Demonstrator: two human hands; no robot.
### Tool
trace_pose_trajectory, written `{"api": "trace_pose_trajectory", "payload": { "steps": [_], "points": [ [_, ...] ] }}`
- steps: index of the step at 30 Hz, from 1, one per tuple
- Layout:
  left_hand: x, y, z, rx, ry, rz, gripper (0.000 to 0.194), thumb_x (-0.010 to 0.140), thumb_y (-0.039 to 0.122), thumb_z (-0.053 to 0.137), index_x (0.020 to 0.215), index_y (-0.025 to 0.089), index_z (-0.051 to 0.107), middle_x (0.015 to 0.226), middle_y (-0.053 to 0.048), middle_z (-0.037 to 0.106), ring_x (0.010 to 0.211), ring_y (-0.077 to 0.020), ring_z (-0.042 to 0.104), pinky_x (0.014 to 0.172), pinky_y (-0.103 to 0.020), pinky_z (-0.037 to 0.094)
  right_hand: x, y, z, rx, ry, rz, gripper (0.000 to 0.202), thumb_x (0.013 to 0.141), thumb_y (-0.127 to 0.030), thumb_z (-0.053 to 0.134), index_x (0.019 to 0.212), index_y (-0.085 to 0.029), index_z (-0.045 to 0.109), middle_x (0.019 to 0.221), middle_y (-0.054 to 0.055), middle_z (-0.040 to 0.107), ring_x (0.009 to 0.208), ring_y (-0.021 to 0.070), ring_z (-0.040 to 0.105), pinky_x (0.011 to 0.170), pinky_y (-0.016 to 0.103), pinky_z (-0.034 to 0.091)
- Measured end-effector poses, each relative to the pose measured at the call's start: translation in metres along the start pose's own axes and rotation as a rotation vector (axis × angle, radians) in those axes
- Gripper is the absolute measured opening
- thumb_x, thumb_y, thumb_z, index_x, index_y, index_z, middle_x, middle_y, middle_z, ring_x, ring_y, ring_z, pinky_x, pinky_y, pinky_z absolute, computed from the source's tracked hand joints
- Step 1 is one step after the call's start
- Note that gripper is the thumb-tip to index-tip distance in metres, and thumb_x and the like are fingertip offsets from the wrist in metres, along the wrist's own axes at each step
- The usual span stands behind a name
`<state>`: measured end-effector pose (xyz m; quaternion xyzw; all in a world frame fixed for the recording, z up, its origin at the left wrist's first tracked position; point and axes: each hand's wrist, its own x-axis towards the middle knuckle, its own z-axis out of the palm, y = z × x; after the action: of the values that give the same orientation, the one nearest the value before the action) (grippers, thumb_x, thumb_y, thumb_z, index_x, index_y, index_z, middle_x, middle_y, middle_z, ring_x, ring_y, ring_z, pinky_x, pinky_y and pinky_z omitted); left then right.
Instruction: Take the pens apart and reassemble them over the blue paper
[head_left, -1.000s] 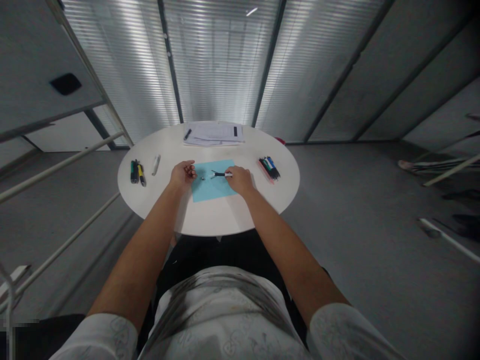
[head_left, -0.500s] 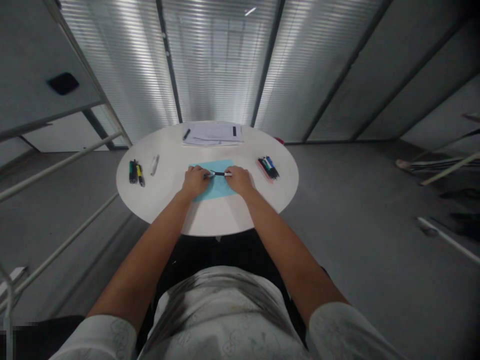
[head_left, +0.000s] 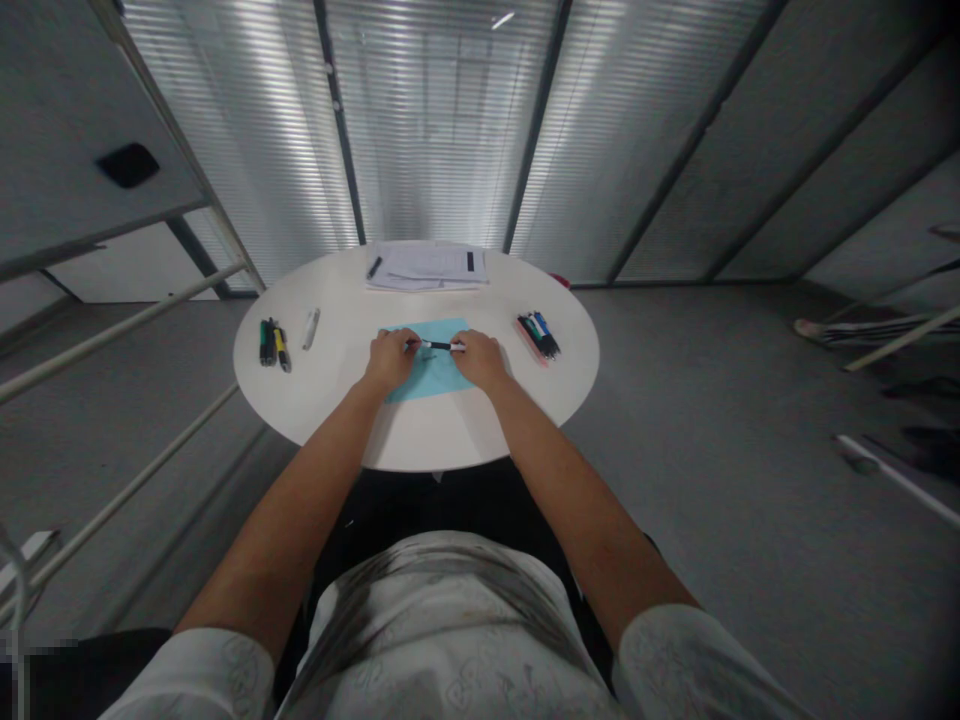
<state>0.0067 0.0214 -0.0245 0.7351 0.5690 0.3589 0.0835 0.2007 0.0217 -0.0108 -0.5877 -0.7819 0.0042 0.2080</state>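
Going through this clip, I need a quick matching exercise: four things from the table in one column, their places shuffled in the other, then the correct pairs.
Things
1. black-and-white pen
2. blue sheet
3. stack of papers
4. white pen-like item

Places
A. near the far edge of the table
B. to the left of the left hand
C. between the left hand and the right hand, at their fingers
D. flat on the table, partly beneath both hands

Pairs: 1-C, 2-D, 3-A, 4-B

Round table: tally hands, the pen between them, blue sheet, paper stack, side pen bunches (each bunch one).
Hands (left hand, right hand): 2
Black-and-white pen: 1
Blue sheet: 1
Paper stack: 1
Pen bunches (left bunch, right bunch): 2
Total: 7
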Motion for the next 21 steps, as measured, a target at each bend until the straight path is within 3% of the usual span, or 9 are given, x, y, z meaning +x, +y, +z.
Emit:
{"api": "trace_pose_trajectory", "payload": {
  "steps": [4,8,12,17,21],
  "points": [
    [-0.001,0.005,-0.002,-0.303,0.085,-0.004,0.009,0.075,0.022,0.063,0.082,0.021,0.068,0.080,-0.006,0.065,0.082,-0.0217,0.052,0.083,-0.035,0.040,-0.004,-0.004,-0.004,-0.004,0.029,0.023,0.030,0.093,-0.044,0.047,0.110,-0.026,0.063,0.109,0.007,0.062,0.099,0.0216,0.059,0.084,0.033,0.041],
    [-0.002,0.013,-0.004,-0.501,0.160,-0.094,0.013,0.072,0.023,0.063,0.082,0.019,0.069,0.076,-0.004,0.064,0.073,-0.0179,0.053,0.070,-0.029,0.041,-0.009,-0.010,-0.009,0.036,0.068,-0.014,0.047,0.097,-0.056,0.030,0.127,-0.028,0.053,0.116,0.008,0.058,0.100,0.0208,0.060,0.082,0.030,0.042],
    [0.002,0.015,-0.004,-0.619,0.174,-0.205,0.018,0.073,0.027,0.061,0.084,0.017,0.071,0.070,-0.002,0.062,0.061,-0.0131,0.050,0.059,-0.026,0.039,-0.011,-0.014,-0.015,0.067,0.084,-0.039,0.050,0.099,-0.050,0.023,0.142,-0.028,0.038,0.125,0.009,0.056,0.102,0.0216,0.060,0.081,0.029,0.043],
    [0.005,0.016,-0.006,-0.968,0.134,-0.361,0.021,0.068,0.028,0.066,0.084,0.015,0.070,0.062,0.000,0.056,0.048,-0.0079,0.043,0.048,-0.023,0.034,-0.013,-0.016,-0.021,0.073,0.071,-0.042,0.050,0.101,-0.033,0.019,0.151,-0.031,0.019,0.127,0.008,0.057,0.098,0.0220,0.061,0.080,0.031,0.045],
    [0.004,0.019,-0.008,-1.172,0.041,-0.386,0.026,0.062,0.025,0.073,0.085,0.014,0.069,0.063,0.000,0.057,0.049,-0.0069,0.045,0.047,-0.021,0.033,-0.015,-0.016,-0.021,0.035,0.050,-0.100,0.052,0.099,-0.025,0.024,0.150,-0.034,0.024,0.126,0.007,0.057,0.099,0.0220,0.060,0.080,0.031,0.046]
  ]
}}
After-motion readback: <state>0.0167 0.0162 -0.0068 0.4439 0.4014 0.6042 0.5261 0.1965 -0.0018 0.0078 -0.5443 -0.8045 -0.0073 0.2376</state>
